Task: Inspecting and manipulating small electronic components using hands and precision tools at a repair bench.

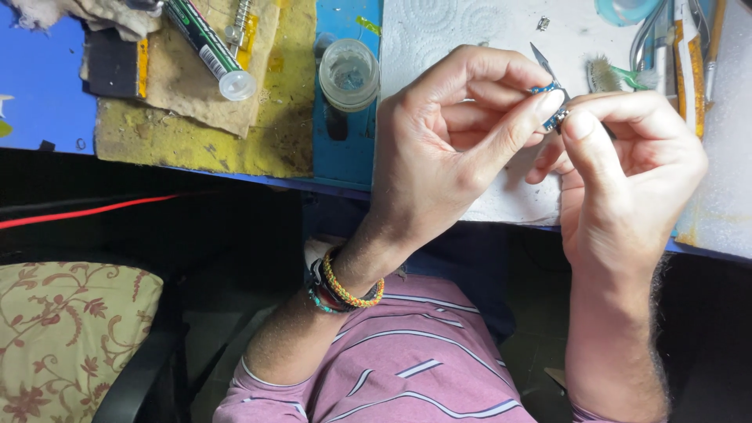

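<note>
My left hand [450,133] pinches a tiny blue circuit board [554,95] between thumb and fingertips, above a white paper towel [470,31]. My right hand [627,168] meets it from the right, thumb and forefinger on the same small part, with a thin pointed metal tool [542,58] sticking up just above the fingertips. Which hand grips the tool is hidden by the fingers. Woven bracelets [345,286] circle my left wrist.
A small clear jar [348,74] stands on the blue bench [39,86]. A green-labelled tube [207,47] lies on a stained yellow mat [266,133]. A brush [607,74] and tweezers lie at the right. A red cable [86,210] and patterned cushion [66,337] sit below.
</note>
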